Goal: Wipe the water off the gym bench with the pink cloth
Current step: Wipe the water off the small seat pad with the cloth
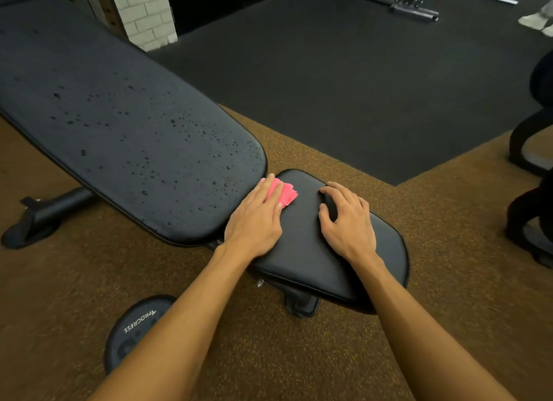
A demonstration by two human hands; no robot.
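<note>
1. Hazard, saturation: the pink cloth (285, 193) lies bunched small at centre frame, on the far end of the seat pad (305, 263), just beside the gap to the back pad (119, 116). So small a wad would probably soak through and smear water along the gym bench (191, 191) rather than lift it.
2. Hazard, missed areas: water droplets (173, 121) scatter over the back pad from centre to upper left. Short strokes would likely leave the far ones.
3. Hazard, slipping: the cloth is held by downward pressure alone, so a push could drop it into the gap.
4. Left hand (254, 218): palm down, fingers straight and together, pressing the cloth flat. Pink folds show beyond the fingertips.
5. Right hand (347, 221): palm down on the seat pad, right of the cloth, fingers apart and arched, tips touching the pad, holding nothing.
</note>
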